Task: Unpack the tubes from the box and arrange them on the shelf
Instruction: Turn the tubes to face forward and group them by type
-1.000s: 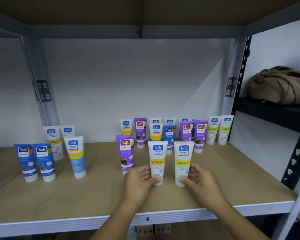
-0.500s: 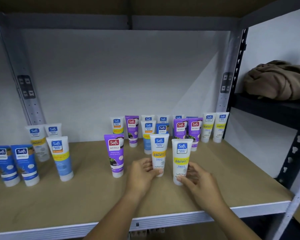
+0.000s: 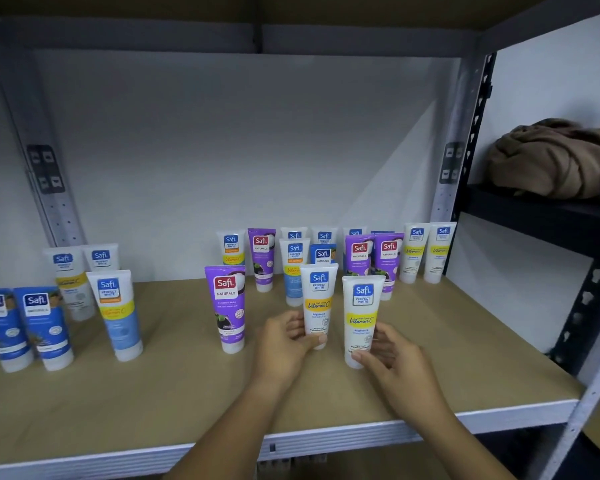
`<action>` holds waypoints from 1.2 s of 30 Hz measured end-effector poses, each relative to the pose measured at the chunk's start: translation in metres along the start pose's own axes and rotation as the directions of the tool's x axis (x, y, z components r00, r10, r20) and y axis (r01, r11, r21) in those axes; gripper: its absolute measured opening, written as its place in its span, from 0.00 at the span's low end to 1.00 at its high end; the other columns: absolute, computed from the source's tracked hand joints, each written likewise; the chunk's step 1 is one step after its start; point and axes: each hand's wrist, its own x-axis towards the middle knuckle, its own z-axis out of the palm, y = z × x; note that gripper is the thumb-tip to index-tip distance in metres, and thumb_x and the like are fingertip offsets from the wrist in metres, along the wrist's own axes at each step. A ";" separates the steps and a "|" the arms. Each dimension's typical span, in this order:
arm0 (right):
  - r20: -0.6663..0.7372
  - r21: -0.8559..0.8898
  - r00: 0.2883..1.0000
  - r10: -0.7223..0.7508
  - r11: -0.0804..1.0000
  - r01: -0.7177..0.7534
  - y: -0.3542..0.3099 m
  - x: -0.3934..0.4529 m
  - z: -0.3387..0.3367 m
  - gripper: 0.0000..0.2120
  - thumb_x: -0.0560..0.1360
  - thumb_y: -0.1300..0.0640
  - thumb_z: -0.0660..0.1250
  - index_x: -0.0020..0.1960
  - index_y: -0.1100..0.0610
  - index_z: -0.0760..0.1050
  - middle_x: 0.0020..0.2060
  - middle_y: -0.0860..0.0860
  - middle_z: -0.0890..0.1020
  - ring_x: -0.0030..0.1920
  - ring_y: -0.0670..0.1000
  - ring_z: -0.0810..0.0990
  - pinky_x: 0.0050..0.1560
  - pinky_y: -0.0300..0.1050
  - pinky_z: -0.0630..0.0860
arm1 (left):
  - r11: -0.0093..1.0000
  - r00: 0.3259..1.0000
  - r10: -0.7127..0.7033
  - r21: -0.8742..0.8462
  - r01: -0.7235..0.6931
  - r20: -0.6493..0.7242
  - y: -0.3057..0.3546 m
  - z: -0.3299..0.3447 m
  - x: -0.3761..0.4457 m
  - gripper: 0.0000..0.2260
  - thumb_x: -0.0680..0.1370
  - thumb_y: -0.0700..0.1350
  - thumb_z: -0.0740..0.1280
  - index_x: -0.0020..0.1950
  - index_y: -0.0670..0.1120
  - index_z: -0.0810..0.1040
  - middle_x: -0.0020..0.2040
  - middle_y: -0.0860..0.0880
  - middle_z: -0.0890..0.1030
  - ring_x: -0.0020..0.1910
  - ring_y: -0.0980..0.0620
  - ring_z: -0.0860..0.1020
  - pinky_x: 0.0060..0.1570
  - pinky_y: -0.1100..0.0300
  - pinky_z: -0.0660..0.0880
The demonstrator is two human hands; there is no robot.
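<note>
We grip two upright tubes, caps down: left hand [image 3: 284,344] one [image 3: 317,303], right hand [image 3: 392,362] another [image 3: 361,317], on the shelf [image 3: 174,403].

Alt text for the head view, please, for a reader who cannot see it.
A left hand and right hand each grip an upright white tube, left tube and right tube, on a wooden shelf. More blue, purple and white tubes stand behind and left.

Smooth, faintly glossy plastic tubes [image 3: 362,313] on a matt tan fibreboard-like shelf board [image 3: 430,341] edged in ridged painted metal [image 3: 361,434]; beside it, crumpled brown cloth [image 3: 551,161].
</note>
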 end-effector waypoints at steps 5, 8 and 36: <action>-0.005 -0.002 1.000 0.001 1.000 -0.001 0.000 0.000 0.001 0.19 0.70 0.65 0.76 0.57 0.50 0.77 0.46 0.41 0.85 0.46 0.38 0.84 0.47 0.28 0.76 | 1.000 1.000 0.012 0.014 -0.012 -0.001 0.001 0.000 0.000 0.18 0.67 0.33 0.78 0.54 0.44 0.82 0.48 0.51 0.86 0.46 0.59 0.84 0.47 0.68 0.79; 0.002 -0.008 1.000 0.004 1.000 -0.004 0.000 0.000 0.001 0.19 0.71 0.64 0.75 0.58 0.50 0.77 0.47 0.42 0.86 0.47 0.38 0.84 0.48 0.28 0.76 | 0.999 1.000 0.018 0.040 -0.019 0.013 0.000 0.001 0.000 0.20 0.67 0.34 0.78 0.58 0.42 0.82 0.50 0.50 0.86 0.48 0.59 0.84 0.51 0.66 0.80; 0.015 -0.161 1.000 0.009 0.987 -0.006 0.003 0.016 -0.014 0.16 0.74 0.62 0.72 0.57 0.46 0.75 0.50 0.42 0.84 0.51 0.38 0.82 0.58 0.42 0.78 | 0.744 0.737 0.074 0.455 -0.489 0.671 0.020 -0.016 -0.043 0.35 0.67 0.68 0.72 0.71 0.56 0.73 0.71 0.63 0.71 0.69 0.73 0.64 0.73 0.66 0.60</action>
